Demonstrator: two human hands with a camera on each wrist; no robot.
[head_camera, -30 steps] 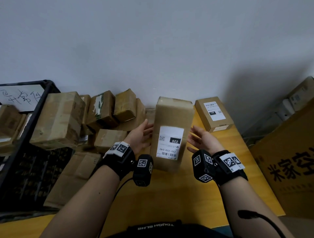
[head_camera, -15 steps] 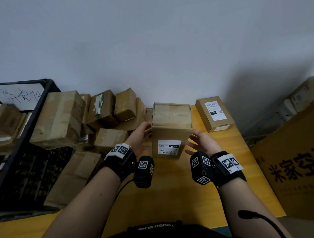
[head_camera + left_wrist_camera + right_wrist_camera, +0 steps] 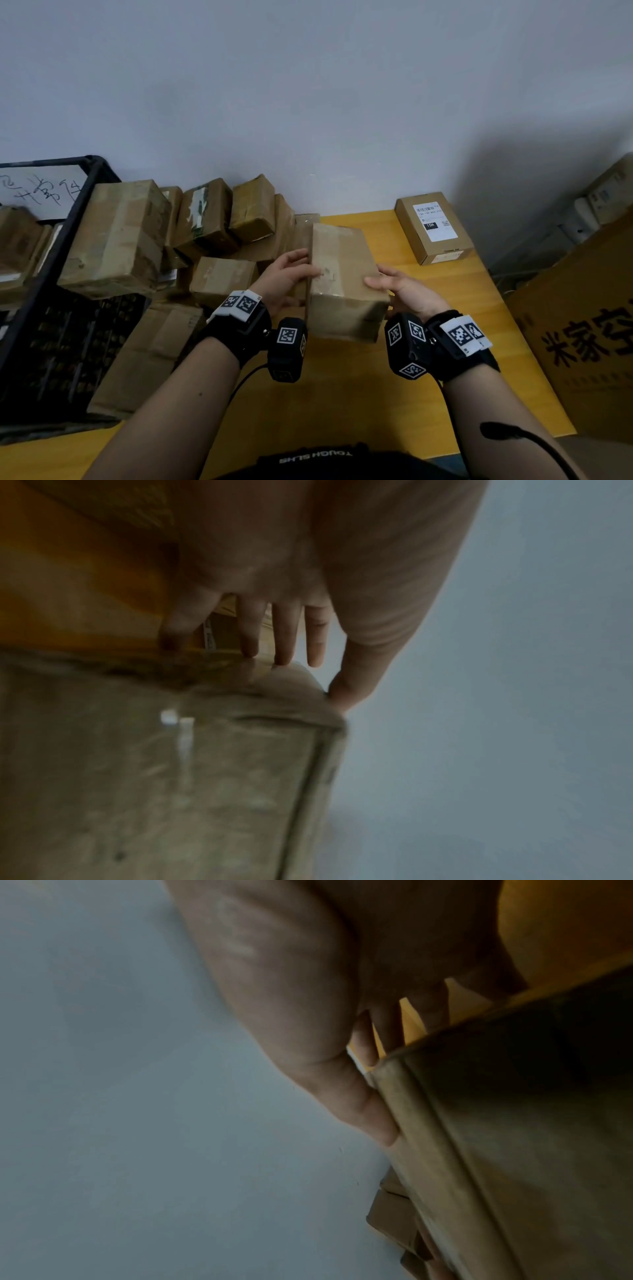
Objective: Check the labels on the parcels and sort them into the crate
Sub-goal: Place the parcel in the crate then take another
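While both palms press in from either side, the tall parcel (image 3: 342, 274) sits mid-frame in the head view, held between the left hand (image 3: 286, 274) and the right hand (image 3: 407, 291), with its plain taped top toward the camera and no label showing on any face we can see. It is at or just above the yellow table (image 3: 342, 404); whether its base touches, I cannot tell. The job now, I'd say, is to carry it across to the black crate (image 3: 68, 308) at the left edge of the frame, which already holds boxes. To do that well, keep even pressure on both sides and lift high enough to clear the pile of parcels (image 3: 212, 219) heaped left of centre.

Hand pose: in the left wrist view the fingers (image 3: 284, 634) run straight and slightly spread along the side face, the thumb hooking over the corner. In the right wrist view the fingers (image 3: 387, 1026) also lie straight against the opposite side, thumb on the near edge. Both forearms reach forward from the bottom of the frame, wrists level. A labelled box (image 3: 433, 226) lies apart at upper right.
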